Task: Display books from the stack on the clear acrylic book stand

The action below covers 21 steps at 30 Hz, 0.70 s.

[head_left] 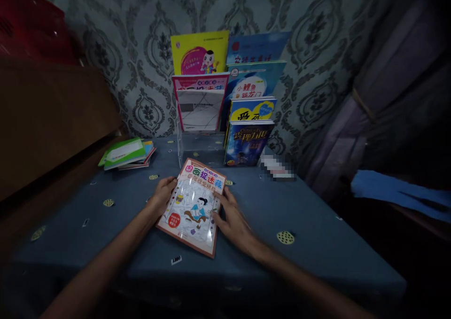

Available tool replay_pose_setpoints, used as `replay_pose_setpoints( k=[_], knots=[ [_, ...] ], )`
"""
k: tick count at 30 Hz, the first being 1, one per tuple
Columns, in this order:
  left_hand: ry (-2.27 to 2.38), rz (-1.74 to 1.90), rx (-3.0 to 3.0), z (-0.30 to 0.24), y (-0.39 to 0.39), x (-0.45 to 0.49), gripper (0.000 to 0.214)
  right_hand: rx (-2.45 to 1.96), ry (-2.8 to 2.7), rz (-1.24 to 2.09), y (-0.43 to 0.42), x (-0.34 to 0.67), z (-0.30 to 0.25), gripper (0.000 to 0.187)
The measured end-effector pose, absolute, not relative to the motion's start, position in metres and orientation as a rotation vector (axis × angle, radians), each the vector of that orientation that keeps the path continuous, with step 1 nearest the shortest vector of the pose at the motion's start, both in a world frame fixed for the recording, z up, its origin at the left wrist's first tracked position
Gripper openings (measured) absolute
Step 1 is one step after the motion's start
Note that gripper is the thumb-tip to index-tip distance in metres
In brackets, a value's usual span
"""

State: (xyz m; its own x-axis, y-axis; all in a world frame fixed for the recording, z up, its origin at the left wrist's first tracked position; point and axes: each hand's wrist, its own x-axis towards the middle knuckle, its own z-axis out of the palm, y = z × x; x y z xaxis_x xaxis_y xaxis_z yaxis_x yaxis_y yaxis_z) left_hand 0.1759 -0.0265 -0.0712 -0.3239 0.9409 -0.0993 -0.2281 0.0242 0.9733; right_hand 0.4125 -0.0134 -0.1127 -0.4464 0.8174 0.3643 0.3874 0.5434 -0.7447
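A children's activity book with an orange border and a cartoon child on its cover lies flat on the blue tablecloth. My left hand grips its left edge, fingers curled over the cover. My right hand holds its right edge, fingers pressed on the cover. Behind it stands a clear tiered book stand with several picture books, among them a yellow one at the top and a dark blue one at the front right.
A small stack of thin books, green on top, lies at the table's back left. A brown wooden board leans along the left side. Patterned wallpaper is behind, a purple curtain at the right, and a blue object beyond the table's right edge.
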Motion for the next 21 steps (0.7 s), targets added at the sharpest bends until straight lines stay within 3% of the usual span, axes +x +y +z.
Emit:
replay_pose_setpoints(
  k=[8,11,16,21],
  knots=[
    [1.243,1.686,0.852,-0.054,-0.029,0.192,0.038,-0.876,-1.45,1.458,-0.002,0.394,-0.089,0.051],
    [1.244,1.845,0.842,-0.041,-0.025,0.201,0.041,-0.816,-1.462,1.349,0.006,0.384,-0.073,0.053],
    [1.261,1.985,1.011,-0.025,-0.018,0.199,0.059,-0.72,-1.61,0.873,0.018,0.383,-0.041,0.066],
    [1.471,1.947,1.005,-0.047,-0.024,0.187,0.053,-0.774,-1.679,0.667,0.019,0.391,-0.049,0.063]
  ],
)
